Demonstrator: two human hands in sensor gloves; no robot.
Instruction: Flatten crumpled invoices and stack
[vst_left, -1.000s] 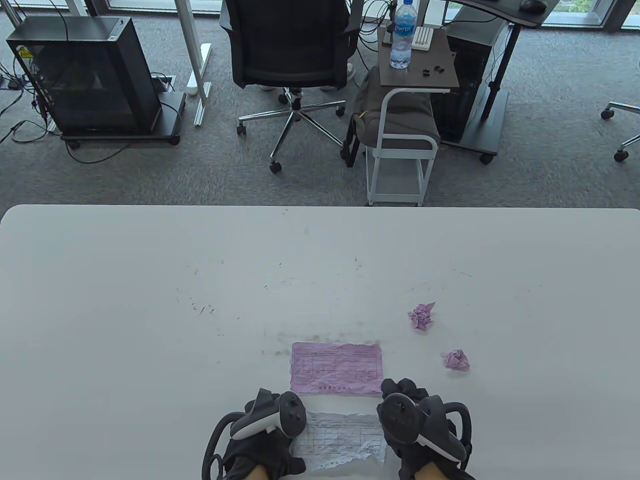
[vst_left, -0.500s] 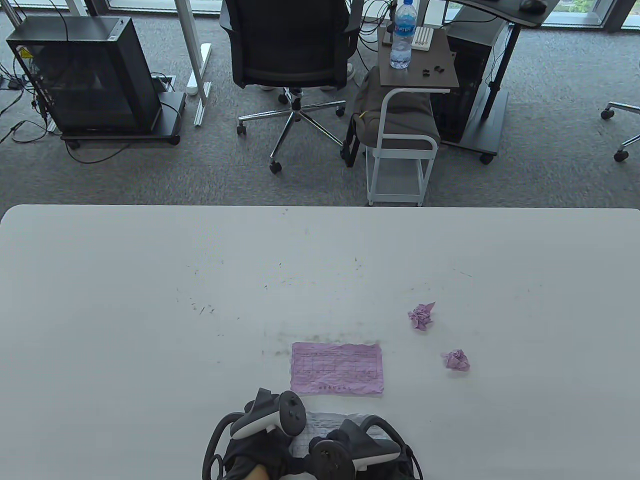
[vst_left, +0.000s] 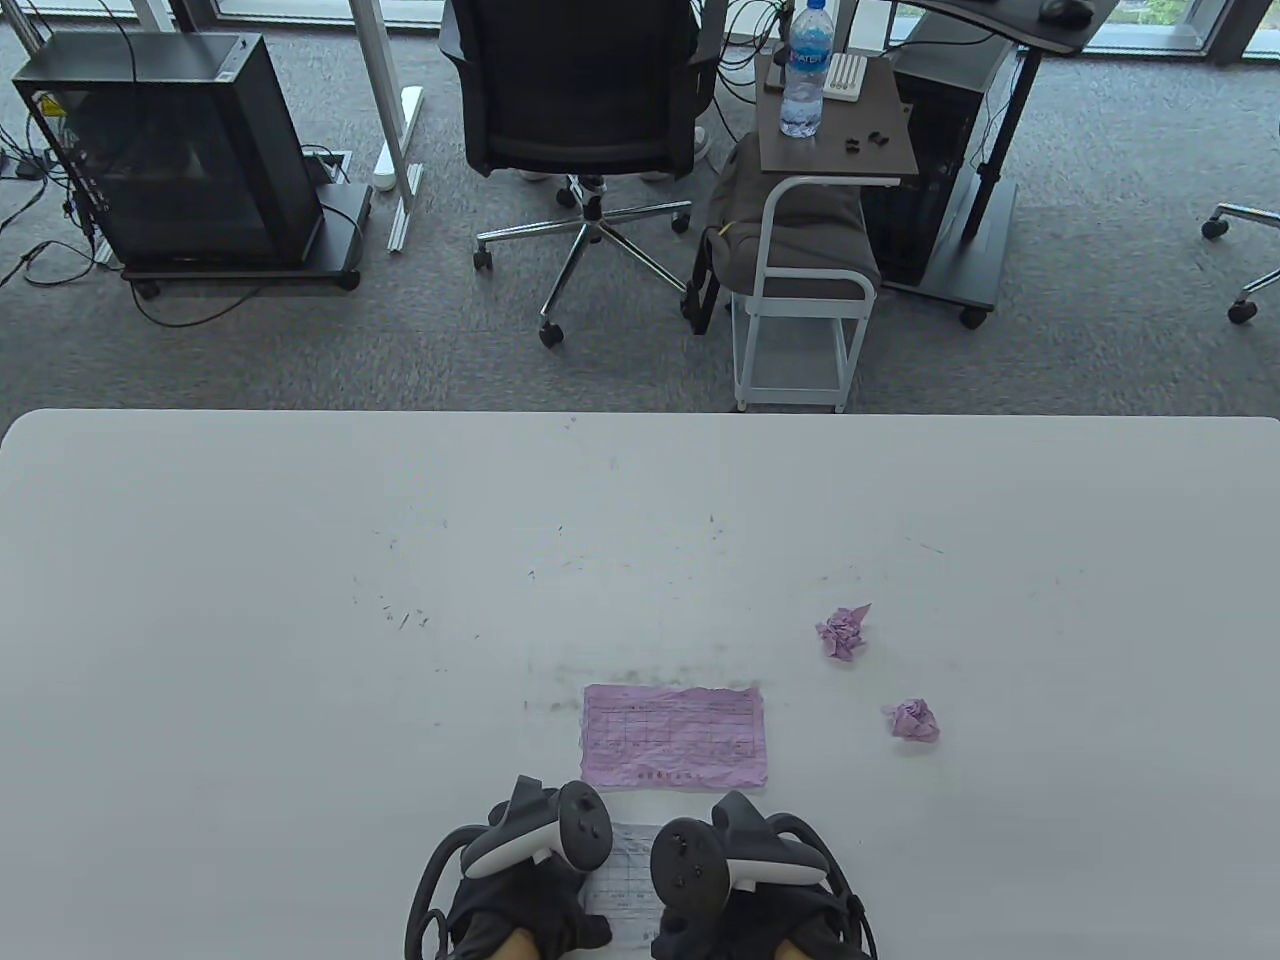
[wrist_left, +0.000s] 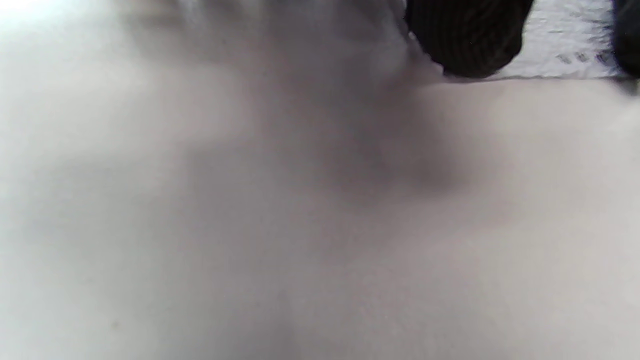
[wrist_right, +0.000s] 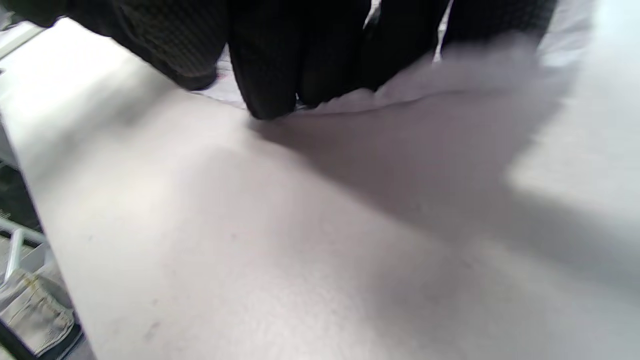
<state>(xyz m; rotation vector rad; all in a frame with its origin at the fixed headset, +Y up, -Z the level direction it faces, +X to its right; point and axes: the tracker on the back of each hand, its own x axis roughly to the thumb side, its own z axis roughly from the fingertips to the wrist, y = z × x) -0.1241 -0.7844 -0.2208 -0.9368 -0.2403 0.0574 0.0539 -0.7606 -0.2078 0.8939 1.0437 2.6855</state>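
Note:
A white invoice (vst_left: 625, 880) lies at the table's near edge, mostly hidden under my hands. My left hand (vst_left: 520, 885) rests on its left end; a left fingertip (wrist_left: 465, 40) presses the paper's edge (wrist_left: 560, 45). My right hand (vst_left: 750, 885) lies flat over the sheet's middle and right part, with its fingers (wrist_right: 265, 65) pressing down on the paper (wrist_right: 400, 95). A flattened pink invoice (vst_left: 675, 735) lies just beyond the hands. Two crumpled pink invoice balls (vst_left: 843, 632) (vst_left: 912, 719) sit to the right.
The white table (vst_left: 300, 600) is scuffed with small dark marks near the middle. Beyond its far edge stand an office chair (vst_left: 580, 90), a small cart with a water bottle (vst_left: 805, 70), and a computer case (vst_left: 170, 150).
My right hand slid left from the white invoice's right edge across the sheet, then came back a little to the right. My left hand stayed in place.

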